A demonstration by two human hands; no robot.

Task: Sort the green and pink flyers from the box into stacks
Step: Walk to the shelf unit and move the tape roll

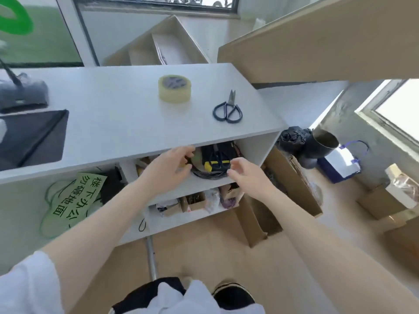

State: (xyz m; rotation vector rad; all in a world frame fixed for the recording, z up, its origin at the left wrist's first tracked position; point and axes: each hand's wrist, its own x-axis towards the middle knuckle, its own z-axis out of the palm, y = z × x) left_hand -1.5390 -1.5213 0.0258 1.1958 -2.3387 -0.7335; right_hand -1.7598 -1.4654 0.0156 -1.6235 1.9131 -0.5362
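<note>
Left hand [169, 165] fingers hidden inside shelf [204, 181]

On the white shelf unit's top [118, 105], the tape roll [174, 88] is translucent pale yellow and the scissors [227, 109] near its right edge have dark navy handles. A black mat [29, 137] lies at the left edge. Below, a green sign [77, 196] bears black characters, and a black-and-yellow tool [217, 163] sits in the upper compartment.
</note>
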